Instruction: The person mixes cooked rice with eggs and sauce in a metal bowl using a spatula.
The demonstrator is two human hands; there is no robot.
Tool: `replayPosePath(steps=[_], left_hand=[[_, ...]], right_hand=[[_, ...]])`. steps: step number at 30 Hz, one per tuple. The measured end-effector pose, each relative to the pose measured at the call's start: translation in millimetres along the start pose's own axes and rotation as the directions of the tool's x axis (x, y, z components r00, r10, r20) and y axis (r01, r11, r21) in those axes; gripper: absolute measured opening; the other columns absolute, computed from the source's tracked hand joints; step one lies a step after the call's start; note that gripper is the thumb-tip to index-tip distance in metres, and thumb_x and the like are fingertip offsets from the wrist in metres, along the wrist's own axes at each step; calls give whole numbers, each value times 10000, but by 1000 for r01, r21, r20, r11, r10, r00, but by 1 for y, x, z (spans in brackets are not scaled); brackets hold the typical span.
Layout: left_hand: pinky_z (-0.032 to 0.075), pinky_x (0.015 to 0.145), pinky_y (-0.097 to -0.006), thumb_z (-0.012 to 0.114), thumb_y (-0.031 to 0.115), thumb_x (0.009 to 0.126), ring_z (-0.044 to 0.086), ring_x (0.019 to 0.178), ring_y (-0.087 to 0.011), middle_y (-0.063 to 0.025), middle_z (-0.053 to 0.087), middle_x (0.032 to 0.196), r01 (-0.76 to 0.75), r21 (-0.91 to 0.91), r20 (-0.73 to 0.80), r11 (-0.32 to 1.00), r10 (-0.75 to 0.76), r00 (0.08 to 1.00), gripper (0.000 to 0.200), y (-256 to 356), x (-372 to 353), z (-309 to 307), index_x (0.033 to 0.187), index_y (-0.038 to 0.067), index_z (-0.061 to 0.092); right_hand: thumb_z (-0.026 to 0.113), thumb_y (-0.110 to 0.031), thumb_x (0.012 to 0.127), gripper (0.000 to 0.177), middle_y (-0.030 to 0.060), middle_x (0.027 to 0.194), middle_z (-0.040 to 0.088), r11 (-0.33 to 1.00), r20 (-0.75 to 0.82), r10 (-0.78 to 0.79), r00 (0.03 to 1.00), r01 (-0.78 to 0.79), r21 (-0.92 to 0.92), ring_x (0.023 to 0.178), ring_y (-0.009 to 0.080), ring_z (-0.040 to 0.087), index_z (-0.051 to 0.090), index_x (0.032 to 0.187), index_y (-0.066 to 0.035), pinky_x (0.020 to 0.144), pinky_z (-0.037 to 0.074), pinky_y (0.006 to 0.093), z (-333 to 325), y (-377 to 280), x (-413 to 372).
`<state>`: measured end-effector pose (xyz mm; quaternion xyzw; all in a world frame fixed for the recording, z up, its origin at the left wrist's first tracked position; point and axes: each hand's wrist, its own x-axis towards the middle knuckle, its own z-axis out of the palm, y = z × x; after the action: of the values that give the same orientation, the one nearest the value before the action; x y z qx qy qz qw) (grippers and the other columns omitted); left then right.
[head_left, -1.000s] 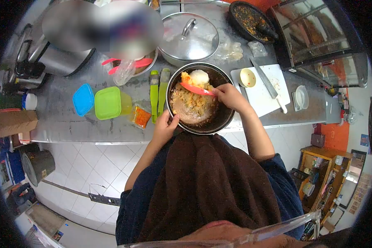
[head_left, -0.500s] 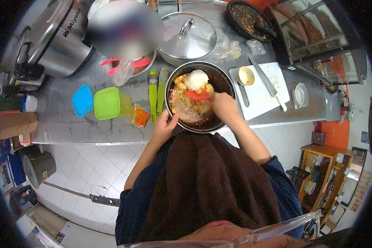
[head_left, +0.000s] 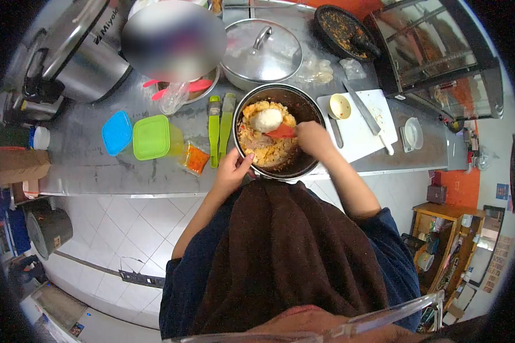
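Note:
A dark-lined pot [head_left: 304,107] stands at the counter's near edge, holding yellowish-orange rice [head_left: 277,154] with a white lump of rice [head_left: 266,120] on top. My left hand [head_left: 233,171] grips the pot's near left rim, thumb over the edge. Closed around the handle of a red rice paddle [head_left: 280,132], my right hand [head_left: 315,141] is over the right side of the pot. The paddle's blade lies against the white lump; most of its handle is hidden in my fist.
Left of the pot lie green tongs [head_left: 214,131], an orange seasoning packet [head_left: 194,158] and a green-lidded container [head_left: 151,137]. Behind is a glass-lidded pan [head_left: 262,54]. On the right, a cutting board [head_left: 360,143] carries a knife [head_left: 365,111] and a small bowl [head_left: 340,107].
The paddle has worked through the rice, and the white lump has shifted slightly toward me and left. More yellowish rice is spread in the near part of the pot.

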<state>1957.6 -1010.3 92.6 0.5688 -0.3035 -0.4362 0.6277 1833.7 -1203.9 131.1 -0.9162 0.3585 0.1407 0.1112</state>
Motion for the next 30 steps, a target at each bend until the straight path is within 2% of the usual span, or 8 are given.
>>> replayPosePath(steps=[5,9,19,21,24,28,29,30], left_hand=[[443,460,-229,493,145,831,553,497,-118,-73,571,667,31,-79,8,996,-31,1000,202,-4,1,0,938,-26,490],[445,465,-229,493,148,831,555,498,-122,-74,572,671,36,-43,19,998,-35,999,205,-5,2,-1,939,-26,489],[447,473,-230,493,130,826,560,519,-123,-74,570,694,59,-60,23,996,-58,998,192,-7,0,-3,938,-25,479],[444,473,-231,494,126,824,560,519,-123,-72,569,693,65,-61,24,996,-63,998,187,-6,0,-4,934,-24,482],[439,473,-230,499,123,821,560,521,-120,-66,568,682,22,41,-12,999,-22,1000,177,-8,-2,-3,914,-26,488],[438,471,-230,505,128,819,560,521,-119,-59,567,662,27,-24,-21,999,-27,999,182,-5,-1,1,903,-33,491],[439,470,-230,507,130,819,559,520,-118,-58,568,663,54,-108,-14,993,-56,998,187,-5,-1,2,906,-35,491],[439,470,-230,507,130,819,559,520,-118,-58,568,663,55,-107,-12,993,-57,998,187,-5,-1,2,906,-35,491]], right_hand=[[449,-87,712,180,189,694,589,999,17,-17,1000,18,-49,689,308,593,605,698,2,609,485,387,-9,-29,-3],[453,-101,704,186,202,686,574,957,335,-244,910,282,-71,685,320,584,601,697,12,601,469,391,-55,-20,-6],[442,-73,715,175,175,672,594,997,-93,-75,993,72,-40,631,285,603,598,684,1,537,489,385,13,-34,-20],[448,-96,732,182,187,667,585,997,-83,-66,994,68,20,649,315,592,594,694,6,579,478,398,25,-31,-16],[450,-187,800,248,231,708,556,868,-71,-37,997,67,492,722,382,547,579,752,20,675,426,417,20,-25,-26],[432,-193,824,261,237,744,558,793,-148,167,975,-44,608,715,381,549,572,796,26,645,426,409,-1,-5,-33],[422,-183,829,264,231,746,563,756,39,201,979,-181,629,679,372,557,559,800,41,617,435,398,-9,4,-33],[406,-218,852,289,114,622,473,668,127,210,969,-237,705,546,236,469,557,780,18,489,374,320,-15,9,-35]])
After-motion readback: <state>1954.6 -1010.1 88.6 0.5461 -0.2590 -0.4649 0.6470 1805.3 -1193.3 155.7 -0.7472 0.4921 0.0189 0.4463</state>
